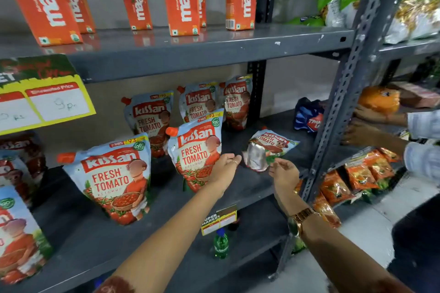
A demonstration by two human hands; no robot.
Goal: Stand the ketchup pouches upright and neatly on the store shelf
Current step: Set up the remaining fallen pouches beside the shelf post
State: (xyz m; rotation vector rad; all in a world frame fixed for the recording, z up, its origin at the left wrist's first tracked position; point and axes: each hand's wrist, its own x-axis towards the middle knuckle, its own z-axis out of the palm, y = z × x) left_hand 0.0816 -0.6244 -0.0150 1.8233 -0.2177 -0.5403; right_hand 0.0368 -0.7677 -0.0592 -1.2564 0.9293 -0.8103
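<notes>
While flat on shelf point(147, 233); fallen pouch point(269, 147), silver base toward right hand point(284, 170)

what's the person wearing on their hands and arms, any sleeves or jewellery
Both forearms are bare, with no sleeves in view. The left hand has a thin ring on one finger, and there is a reddish-brown patterned marking on the left forearm near the bottom edge. The right hand has a gold-toned metal wristwatch with a link band at the wrist.
</notes>
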